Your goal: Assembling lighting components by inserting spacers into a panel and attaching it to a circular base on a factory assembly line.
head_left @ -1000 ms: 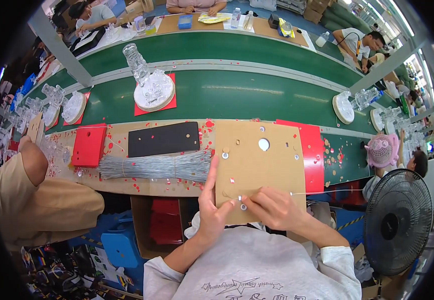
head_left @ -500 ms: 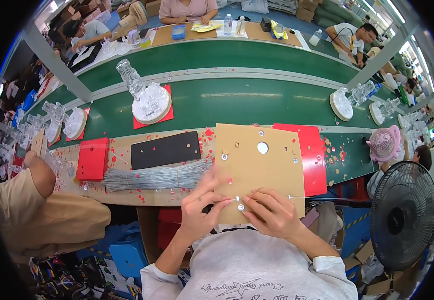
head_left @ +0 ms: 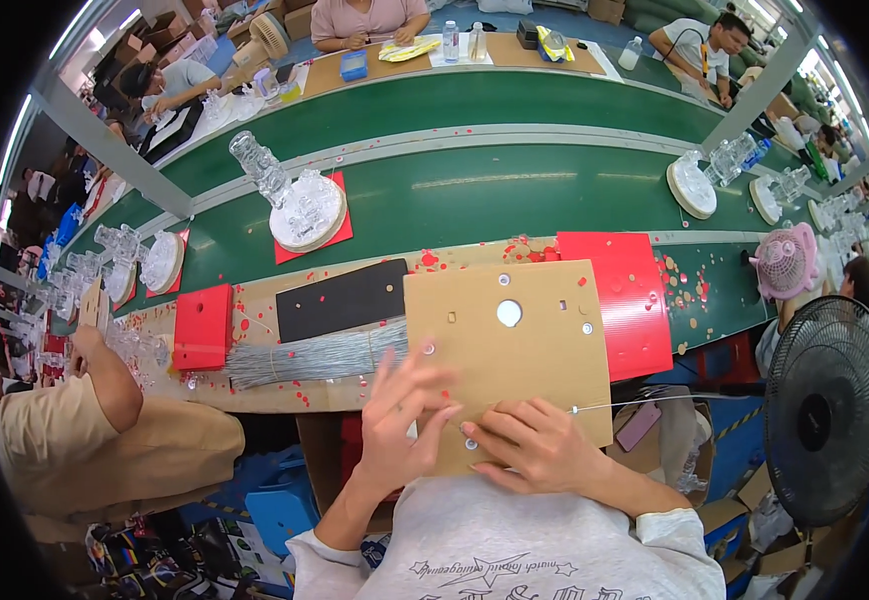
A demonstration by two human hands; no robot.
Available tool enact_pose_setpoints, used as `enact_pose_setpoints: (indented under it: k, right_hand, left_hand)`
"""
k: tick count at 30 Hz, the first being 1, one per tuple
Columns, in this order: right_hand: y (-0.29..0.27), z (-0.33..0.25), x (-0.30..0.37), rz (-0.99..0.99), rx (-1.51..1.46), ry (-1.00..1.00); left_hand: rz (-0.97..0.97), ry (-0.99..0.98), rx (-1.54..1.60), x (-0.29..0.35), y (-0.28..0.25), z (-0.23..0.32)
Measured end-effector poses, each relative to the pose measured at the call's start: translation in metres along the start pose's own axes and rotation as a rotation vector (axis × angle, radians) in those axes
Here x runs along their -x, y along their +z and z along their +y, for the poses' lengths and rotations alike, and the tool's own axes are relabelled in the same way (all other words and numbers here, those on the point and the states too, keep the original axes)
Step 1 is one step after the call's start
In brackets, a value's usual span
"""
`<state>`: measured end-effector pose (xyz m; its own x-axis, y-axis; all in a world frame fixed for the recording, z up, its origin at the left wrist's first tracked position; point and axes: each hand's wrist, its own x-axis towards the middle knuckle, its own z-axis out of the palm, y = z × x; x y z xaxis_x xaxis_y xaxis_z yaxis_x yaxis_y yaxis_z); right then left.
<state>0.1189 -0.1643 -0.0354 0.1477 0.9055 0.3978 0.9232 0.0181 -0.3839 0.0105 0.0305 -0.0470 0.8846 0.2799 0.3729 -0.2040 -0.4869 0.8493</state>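
A tan cardboard sheet point(head_left: 515, 370) with a round hole and several small slots and white discs lies before me, overhanging the table's near edge. My right hand point(head_left: 540, 440) rests on its near part, fingers curled together over a thin wire point(head_left: 645, 402). The wire passes a small slot and runs out past the sheet's right edge. Just left of it, my left hand point(head_left: 400, 425) has thumb and a finger pinched together near the sheet; its upper fingers are raised and smeared by motion. What sits in that pinch is too small to make out.
Behind the sheet lie red sheets point(head_left: 625, 300); to its left are a bundle of wires point(head_left: 305, 358), a black sheet point(head_left: 345, 300) and a red stack point(head_left: 203, 325). Clear figures on round bases point(head_left: 310, 212) stand on the green conveyor point(head_left: 495, 200). A black fan point(head_left: 820, 410) is at right.
The cardboard sheet has shifted slightly left and toward me, with both hands following. My right hand covers the near slot that showed before. The left hand's upper fingers keep moving.
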Motion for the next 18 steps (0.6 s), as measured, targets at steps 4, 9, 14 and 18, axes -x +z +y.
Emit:
enact_pose_setpoints:
  k: [4, 9, 14, 18]
  right_hand:
    - [-0.009, -0.003, 0.001, 0.061, -0.026, -0.013]
    - [-0.072, -0.001, 0.094, 0.132, -0.573, 1.079]
    - [-0.057, 0.044, 0.094, 0.946, -0.745, 1.175]
    - [-0.078, 0.079, 0.029, 1.459, -0.814, 0.869]
  left_hand:
    - [-0.089, -0.201, -0.094, -0.011, 0.009, -0.012]
    - [0.013, -0.202, -0.091, -0.006, 0.007, -0.012]
    - [-0.070, -0.183, -0.533, -0.021, 0.003, 0.012]
    - [-0.363, 0.298, -0.487, -0.037, 0.021, 0.019]
